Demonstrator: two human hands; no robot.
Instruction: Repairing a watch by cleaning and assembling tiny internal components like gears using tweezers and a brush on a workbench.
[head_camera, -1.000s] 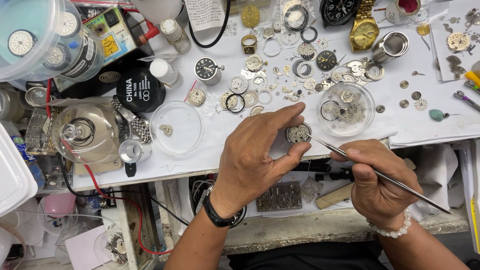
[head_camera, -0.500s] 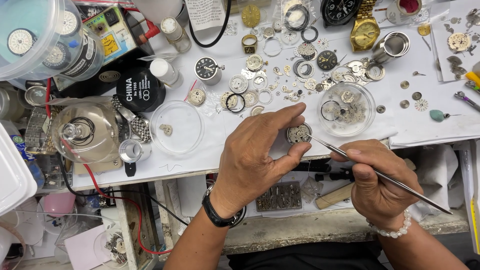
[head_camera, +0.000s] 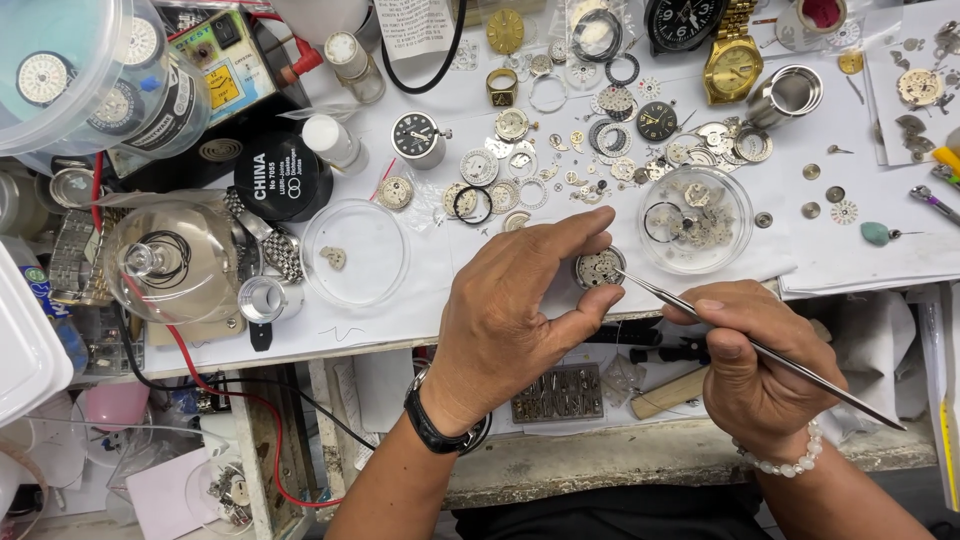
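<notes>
My left hand (head_camera: 515, 315) pinches a small round watch movement (head_camera: 599, 267) between thumb and forefinger, holding it at the front edge of the white bench top. My right hand (head_camera: 755, 365) grips thin metal tweezers (head_camera: 760, 348) like a pen. The tweezer tips touch the right side of the movement. A black wristwatch sits on my left wrist and a bead bracelet on my right.
A clear dish of watch parts (head_camera: 694, 220) stands just behind the movement. An empty-looking clear dish (head_camera: 356, 252) and a glass dome (head_camera: 172, 260) lie to the left. Loose gears, dials, a gold watch (head_camera: 733, 62) and a black round tin (head_camera: 283, 176) crowd the bench.
</notes>
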